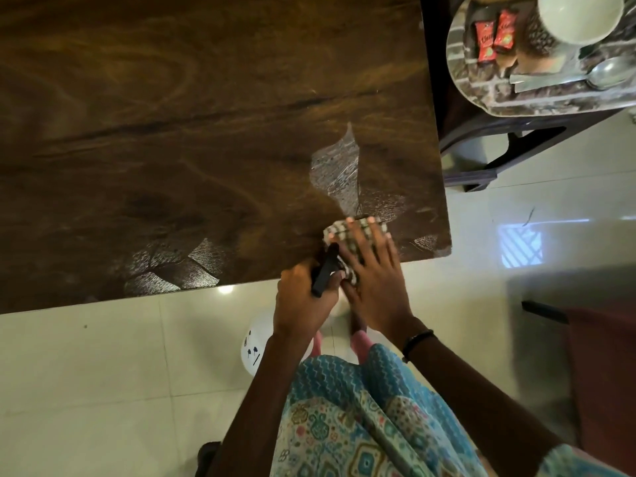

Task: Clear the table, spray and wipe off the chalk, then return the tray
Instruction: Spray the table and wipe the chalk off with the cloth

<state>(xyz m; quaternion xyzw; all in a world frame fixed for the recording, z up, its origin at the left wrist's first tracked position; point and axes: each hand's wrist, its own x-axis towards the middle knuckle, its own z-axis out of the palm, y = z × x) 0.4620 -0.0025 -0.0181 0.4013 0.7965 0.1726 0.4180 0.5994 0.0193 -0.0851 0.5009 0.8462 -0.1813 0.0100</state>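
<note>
The right hand (370, 266) lies flat on a checked cloth (354, 235) at the near edge of the table (172, 132), close to its right corner. Its fingers are straight and slightly spread, pressing the cloth down onto the wood, the fingertips reaching the cloth's far side. The forearm comes up from the lower right, with a dark bangle (416, 342) at the wrist.

The left hand (303, 301) hangs just off the table edge, beside the right hand and touching it. Its fingers curl round the black trigger (325, 270) of a spray bottle (256, 342), whose white body shows below the hand, over the floor.

Chalk patches (339, 166) remain on the wood: one just beyond the cloth, another (175, 266) farther left along the near edge, and a small one by the corner.

The tray (481, 84) sits apart on a dark chair (481, 146) past the table's right side, holding a cup (578, 15), two red packets (494, 36) and a spoon (609, 72).
</note>
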